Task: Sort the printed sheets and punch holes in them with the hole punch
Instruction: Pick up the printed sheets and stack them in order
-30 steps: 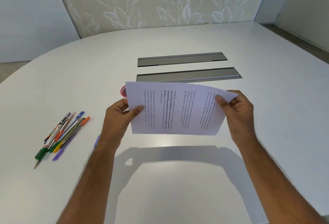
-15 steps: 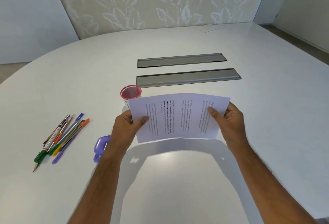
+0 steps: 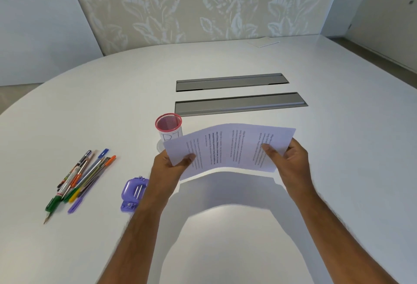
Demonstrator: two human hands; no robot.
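Note:
The printed sheets (image 3: 228, 148), white with blocks of black text, hang bowed above the white table (image 3: 225, 238) in the middle of the head view. My left hand (image 3: 168, 169) pinches their left edge, thumb on top. My right hand (image 3: 287, 160) pinches the right edge the same way. The purple hole punch (image 3: 133, 191) lies on the table just left of my left forearm, untouched.
A pink mesh cup (image 3: 168, 124) with a white label stands behind the sheets' left corner. Several pens and pencils (image 3: 79, 180) lie at the left. Two grey cable flaps (image 3: 239, 103) sit in the table beyond. A white paper (image 3: 262, 41) lies at the far edge.
Both hands have lowered the sheets toward the table and flattened their tilt. The pink cup and the purple hole punch, hidden before, have come into view.

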